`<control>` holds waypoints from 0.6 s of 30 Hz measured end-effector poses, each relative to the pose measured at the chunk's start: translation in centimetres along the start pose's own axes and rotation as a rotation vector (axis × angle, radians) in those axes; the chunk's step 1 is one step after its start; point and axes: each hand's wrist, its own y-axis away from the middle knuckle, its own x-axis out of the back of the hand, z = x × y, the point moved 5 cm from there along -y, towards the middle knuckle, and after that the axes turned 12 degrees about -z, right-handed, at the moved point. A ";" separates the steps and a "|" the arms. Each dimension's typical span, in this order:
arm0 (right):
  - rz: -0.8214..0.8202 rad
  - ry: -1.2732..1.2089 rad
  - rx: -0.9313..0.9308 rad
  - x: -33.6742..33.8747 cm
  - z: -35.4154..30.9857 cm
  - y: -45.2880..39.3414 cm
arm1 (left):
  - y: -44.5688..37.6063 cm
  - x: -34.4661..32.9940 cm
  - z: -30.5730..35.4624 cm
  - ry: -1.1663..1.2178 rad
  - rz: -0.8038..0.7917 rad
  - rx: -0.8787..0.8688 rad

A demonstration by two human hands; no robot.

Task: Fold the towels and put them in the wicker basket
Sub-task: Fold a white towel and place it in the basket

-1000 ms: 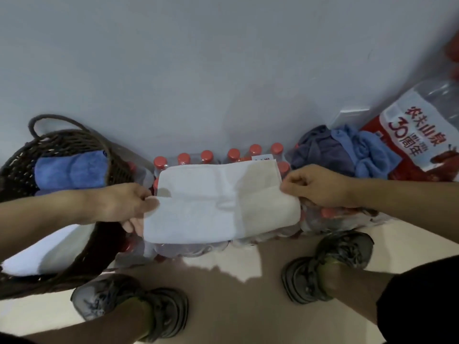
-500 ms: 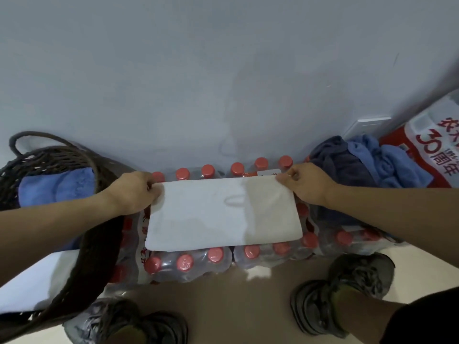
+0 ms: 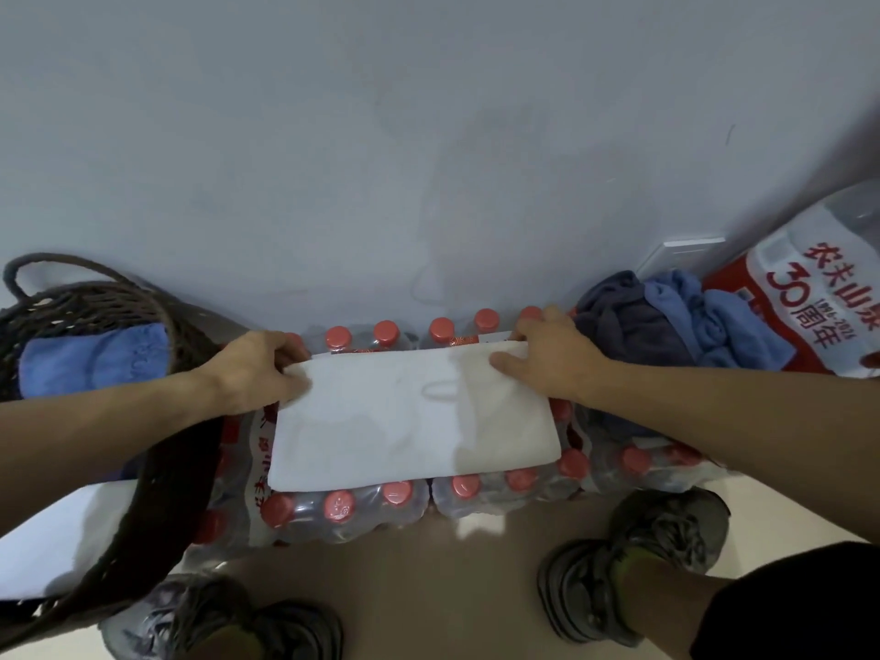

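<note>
hands [image 3: 257, 369] [image 3: 552, 357] pinch white towel [image 3: 414, 421]; pack [image 3: 805, 297] reads "30".

Bare forearms; black shorts [image 3: 785, 607]; grey worn sneakers [image 3: 666, 531]; olive socks [image 3: 619, 571].

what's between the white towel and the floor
Shrink-wrapped packs of red-capped bottles; the white towel lies flat on their caps, seen in the head view.

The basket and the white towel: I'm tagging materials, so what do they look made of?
The wicker basket looks like dark brown woven wicker or rattan, matte, with open crossing strands and a twisted handle. The white towel looks like soft matte cloth, probably cotton or microfibre; its thick rounded folded edge suggests that, though its weave is too blurred to tell.
</note>
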 end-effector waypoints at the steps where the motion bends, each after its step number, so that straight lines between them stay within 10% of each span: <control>1: -0.033 0.033 0.009 -0.1 -0.3 0.0 | -0.1 0.2 0.2 -0.038 -0.046 0.011; 8: -0.074 -0.122 0.083 1.4 -0.7 1.1 | 0.3 0.6 1.6 -0.098 -0.213 -0.071; 13: -0.338 -0.468 0.054 1.0 0.5 1.8 | 0.9 -0.2 1.0 0.295 -0.450 -0.006; 18: -0.434 -0.784 -0.015 -0.3 1.5 2.9 | 1.0 -0.5 0.3 0.082 -0.342 0.021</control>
